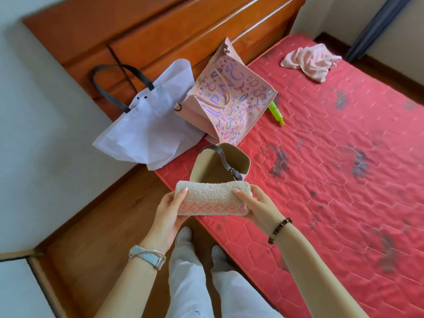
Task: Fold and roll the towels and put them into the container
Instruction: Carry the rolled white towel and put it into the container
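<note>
gripping cream rolled towel point(212, 198): left hand point(168, 208), right hand point(257, 205) | stained red quilted mattress point(332, 157) | wooden floor point(91, 237), white wall point(46, 134)

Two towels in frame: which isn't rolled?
The pink towel, crumpled far back on the red mattress; the cream orange-bordered towel is rolled, gripped by left hand and right hand.

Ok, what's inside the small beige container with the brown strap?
Only bare beige inner walls show in the small beige container, its brown strap across the opening. The rolled cream towel with orange pattern, held by the left hand and right hand, hides its lower part.
</note>
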The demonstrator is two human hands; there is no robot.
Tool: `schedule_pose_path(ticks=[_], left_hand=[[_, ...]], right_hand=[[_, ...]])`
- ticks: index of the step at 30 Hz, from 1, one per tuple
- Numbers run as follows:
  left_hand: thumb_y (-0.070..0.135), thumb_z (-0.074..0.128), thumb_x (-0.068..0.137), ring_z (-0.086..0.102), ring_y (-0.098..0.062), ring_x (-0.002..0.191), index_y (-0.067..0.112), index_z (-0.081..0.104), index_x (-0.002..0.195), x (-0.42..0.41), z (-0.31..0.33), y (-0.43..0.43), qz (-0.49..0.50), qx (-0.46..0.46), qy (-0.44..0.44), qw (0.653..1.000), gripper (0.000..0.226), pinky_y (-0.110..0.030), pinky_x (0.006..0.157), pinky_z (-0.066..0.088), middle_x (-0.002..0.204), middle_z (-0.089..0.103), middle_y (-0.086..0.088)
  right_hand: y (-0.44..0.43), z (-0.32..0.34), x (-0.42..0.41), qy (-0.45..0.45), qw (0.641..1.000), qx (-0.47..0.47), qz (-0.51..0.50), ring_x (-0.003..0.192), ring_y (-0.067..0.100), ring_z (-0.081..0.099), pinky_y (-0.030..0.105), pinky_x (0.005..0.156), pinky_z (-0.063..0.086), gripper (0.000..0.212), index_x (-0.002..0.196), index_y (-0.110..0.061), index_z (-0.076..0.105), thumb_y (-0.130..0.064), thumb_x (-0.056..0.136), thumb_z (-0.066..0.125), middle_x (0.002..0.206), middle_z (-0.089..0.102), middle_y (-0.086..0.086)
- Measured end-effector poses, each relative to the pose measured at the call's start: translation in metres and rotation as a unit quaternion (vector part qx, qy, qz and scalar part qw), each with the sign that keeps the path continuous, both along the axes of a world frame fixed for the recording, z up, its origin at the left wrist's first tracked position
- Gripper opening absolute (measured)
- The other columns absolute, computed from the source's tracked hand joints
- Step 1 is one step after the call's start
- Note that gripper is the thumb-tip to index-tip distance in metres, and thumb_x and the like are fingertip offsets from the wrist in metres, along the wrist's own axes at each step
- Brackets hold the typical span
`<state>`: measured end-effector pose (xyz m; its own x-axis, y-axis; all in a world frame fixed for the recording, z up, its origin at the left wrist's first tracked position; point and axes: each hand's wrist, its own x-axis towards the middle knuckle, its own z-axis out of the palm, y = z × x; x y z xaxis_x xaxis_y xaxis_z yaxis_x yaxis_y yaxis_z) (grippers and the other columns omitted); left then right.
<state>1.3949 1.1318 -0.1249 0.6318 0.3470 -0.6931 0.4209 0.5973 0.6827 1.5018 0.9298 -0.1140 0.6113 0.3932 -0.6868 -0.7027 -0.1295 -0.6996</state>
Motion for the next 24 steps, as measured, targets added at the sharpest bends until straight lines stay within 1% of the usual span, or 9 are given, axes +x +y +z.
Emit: schedule_pose_path(ticks=[2,6,9,11,14,15,17,20,24], left_hand=[[0.033,0.064,0.093,0.062,-0.025,0.118,0.013,0.054,0.129,0.009,-0.008,0.008,-0.029,0.0,0.009,1.0,0.042,-0.033,0.091,0.055,0.129,0.061,-0.01],[0.039,0.068,0.084,0.061,-0.025,0.12,0.013,0.053,0.133,0.035,-0.024,0.03,-0.093,-0.008,0.015,0.996,0.058,-0.034,0.093,0.054,0.132,0.061,-0.011],[0.033,0.066,0.09,0.06,-0.028,0.121,0.014,0.053,0.135,0.056,-0.037,0.052,-0.136,-0.038,0.027,0.99,0.051,-0.039,0.094,0.056,0.134,0.058,-0.012],[0.031,0.065,0.093,0.059,-0.029,0.122,0.016,0.053,0.135,0.067,-0.047,0.065,-0.168,-0.058,0.04,0.983,0.047,-0.04,0.094,0.056,0.135,0.057,-0.012],[0.03,0.065,0.094,0.057,-0.028,0.124,0.018,0.054,0.136,0.081,-0.068,0.082,-0.189,-0.076,0.053,0.978,0.045,-0.041,0.097,0.055,0.136,0.056,-0.012],[0.03,0.064,0.094,0.057,-0.028,0.124,0.018,0.053,0.136,0.085,-0.076,0.086,-0.195,-0.08,0.056,0.976,0.045,-0.041,0.099,0.054,0.137,0.056,-0.012],[0.03,0.064,0.095,0.058,-0.028,0.125,0.019,0.053,0.137,0.091,-0.09,0.091,-0.203,-0.089,0.061,0.973,0.045,-0.043,0.103,0.052,0.138,0.056,-0.012],[0.03,0.062,0.096,0.059,-0.028,0.124,0.021,0.055,0.137,0.095,-0.113,0.093,-0.198,-0.107,0.072,0.972,0.042,-0.045,0.105,0.049,0.136,0.059,-0.012],[0.027,0.06,0.098,0.06,-0.028,0.125,0.016,0.053,0.139,0.096,-0.136,0.084,-0.185,-0.131,0.07,0.971,0.043,-0.043,0.105,0.05,0.137,0.06,-0.014]], right_hand=[[0.003,-0.007,-0.001,0.003,1.0,-0.011,-0.022,0.101,0.027,0.071,0.05,0.092,0.056,0.044,0.123,-0.012,0.053,-0.028,0.086,0.071,0.116,0.067,0.013],[0.015,-0.023,-0.007,0.004,0.996,-0.038,-0.083,0.101,0.028,0.072,0.052,0.092,0.056,0.046,0.119,-0.013,0.055,-0.032,0.083,0.074,0.112,0.069,0.014],[0.03,-0.034,-0.014,0.014,0.991,-0.051,-0.125,0.103,0.028,0.071,0.052,0.092,0.056,0.047,0.118,-0.012,0.053,-0.033,0.082,0.075,0.113,0.067,0.014],[0.041,-0.043,-0.02,0.018,0.988,-0.06,-0.14,0.104,0.026,0.07,0.052,0.091,0.056,0.057,0.118,-0.012,0.053,-0.04,0.075,0.078,0.116,0.066,0.013],[0.06,-0.059,-0.028,0.015,0.982,-0.083,-0.17,0.102,0.026,0.071,0.052,0.089,0.057,0.086,0.116,-0.013,0.053,-0.06,0.051,0.085,0.116,0.067,0.015],[0.066,-0.067,-0.03,0.015,0.98,-0.094,-0.177,0.102,0.026,0.071,0.051,0.089,0.057,0.092,0.115,-0.015,0.053,-0.066,0.045,0.086,0.115,0.067,0.015],[0.076,-0.079,-0.035,0.02,0.975,-0.118,-0.185,0.1,0.025,0.071,0.049,0.087,0.059,0.089,0.112,-0.019,0.052,-0.069,0.045,0.084,0.114,0.067,0.013],[0.09,-0.094,-0.044,0.03,0.967,-0.139,-0.209,0.099,0.024,0.07,0.046,0.083,0.06,0.065,0.108,-0.023,0.051,-0.056,0.061,0.081,0.112,0.065,0.011],[0.097,-0.113,-0.056,0.038,0.961,-0.156,-0.225,0.102,0.026,0.069,0.05,0.083,0.059,0.07,0.104,-0.023,0.049,-0.06,0.054,0.081,0.115,0.063,0.012]])
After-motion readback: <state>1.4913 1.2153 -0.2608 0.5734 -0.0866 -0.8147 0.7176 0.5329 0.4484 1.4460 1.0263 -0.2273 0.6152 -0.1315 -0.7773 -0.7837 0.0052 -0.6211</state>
